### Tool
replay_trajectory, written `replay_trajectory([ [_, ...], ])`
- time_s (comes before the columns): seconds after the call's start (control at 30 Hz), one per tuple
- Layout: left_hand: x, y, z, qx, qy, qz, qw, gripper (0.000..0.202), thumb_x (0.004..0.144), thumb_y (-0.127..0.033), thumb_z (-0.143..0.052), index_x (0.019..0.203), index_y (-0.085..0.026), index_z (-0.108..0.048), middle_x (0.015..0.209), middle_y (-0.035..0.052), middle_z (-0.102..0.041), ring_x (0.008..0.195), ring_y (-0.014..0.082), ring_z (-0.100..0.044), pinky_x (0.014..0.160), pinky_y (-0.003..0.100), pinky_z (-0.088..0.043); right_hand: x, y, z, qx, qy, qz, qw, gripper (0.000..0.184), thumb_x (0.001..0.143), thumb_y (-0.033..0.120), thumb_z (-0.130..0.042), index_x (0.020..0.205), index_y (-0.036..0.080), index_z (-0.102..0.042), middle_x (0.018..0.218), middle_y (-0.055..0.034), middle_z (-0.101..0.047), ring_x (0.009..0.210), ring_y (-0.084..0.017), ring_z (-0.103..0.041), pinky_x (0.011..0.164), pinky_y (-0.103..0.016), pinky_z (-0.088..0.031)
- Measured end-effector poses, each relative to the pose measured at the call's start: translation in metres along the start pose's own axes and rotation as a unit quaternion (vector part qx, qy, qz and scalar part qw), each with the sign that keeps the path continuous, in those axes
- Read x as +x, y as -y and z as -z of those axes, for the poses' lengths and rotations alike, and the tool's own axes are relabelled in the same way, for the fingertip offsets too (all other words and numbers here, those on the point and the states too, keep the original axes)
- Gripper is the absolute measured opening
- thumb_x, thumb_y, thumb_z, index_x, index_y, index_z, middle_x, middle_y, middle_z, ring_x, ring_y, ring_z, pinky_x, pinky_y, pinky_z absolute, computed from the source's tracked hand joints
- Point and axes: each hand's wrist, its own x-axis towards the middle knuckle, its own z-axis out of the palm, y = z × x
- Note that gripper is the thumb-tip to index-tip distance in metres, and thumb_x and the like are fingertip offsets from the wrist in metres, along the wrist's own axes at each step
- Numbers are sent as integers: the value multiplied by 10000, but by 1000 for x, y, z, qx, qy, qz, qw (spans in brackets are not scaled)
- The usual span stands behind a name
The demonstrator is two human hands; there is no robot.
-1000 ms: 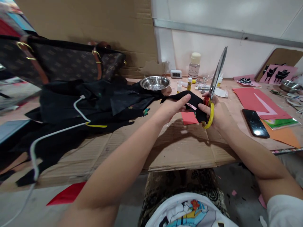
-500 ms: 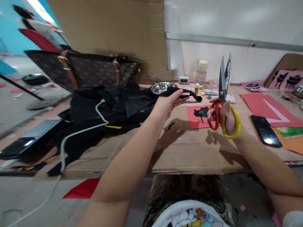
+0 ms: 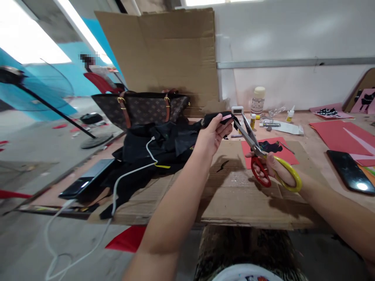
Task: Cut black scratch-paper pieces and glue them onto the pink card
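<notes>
My left hand [image 3: 211, 136] is closed on a piece of black cloth [image 3: 216, 117], with a small pink strip [image 3: 227, 116] showing at the fingertips. In my right hand [image 3: 278, 168] is a pair of scissors [image 3: 251, 139] with one red and one yellow handle loop. Its blades are apart, and their tips reach the end of the cloth beside my left fingers. Behind the scissors, a red sheet [image 3: 288, 155] bears a dark cut-out figure [image 3: 271, 146]. A thin black scrap [image 3: 223, 166] lies on the cardboard [image 3: 234, 203] below my hands.
At left are a heap of black cloth [image 3: 175, 140], a brown handbag [image 3: 143, 111], a white cable [image 3: 131, 171] and a dark device [image 3: 88, 177]. A bottle [image 3: 258, 101] and glue stick [image 3: 252, 121] stand behind. At right lie a phone [image 3: 350, 171] and red paper [image 3: 342, 136].
My right hand has tilted the scissors from upright to the left, bringing the blades to the black cloth in my left hand. The head view has shifted.
</notes>
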Motion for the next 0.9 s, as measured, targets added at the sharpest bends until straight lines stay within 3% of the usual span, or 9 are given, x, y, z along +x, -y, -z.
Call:
replay_trajectory([
  [0.13, -2, 5, -2, 16, 2, -11, 1000, 158, 803, -294, -819, 839, -187, -709, 893, 50, -821, 938, 209, -803, 1036, 375, -586, 2, -3, -2, 53, -7, -13, 998, 734, 893, 867, -447, 1228, 229, -586, 767, 18, -520, 504, -104, -429, 464, -265, -411],
  [0.37, -10, 13, -5, 24, 50, -43, 998, 262, 714, -301, -880, 872, -176, -712, 933, 55, -809, 971, 235, -788, 1006, 435, -609, 4, 2, -12, 86, -42, -19, 995, 740, 798, 880, -588, 1141, 224, -567, 721, 61, -459, 491, -78, -382, 409, -217, -376],
  [0.63, -18, 18, -10, 16, 54, -43, 997, 303, 676, -244, -900, 902, -176, -711, 918, 24, -796, 924, 202, -774, 954, 412, -636, 7, -3, -13, 93, -71, -9, 993, 732, 803, 875, -588, 1156, 234, -569, 712, 75, -441, 481, -65, -347, 390, -194, -328],
  [0.9, -23, 24, -13, 34, 51, -52, 997, 326, 659, -253, -914, 906, -190, -711, 1014, 48, -805, 1034, 251, -767, 995, 454, -631, 7, -3, -14, 116, -77, -26, 990, 716, 806, 849, -622, 1175, 239, -561, 740, 74, -421, 508, -60, -333, 397, -172, -312],
])
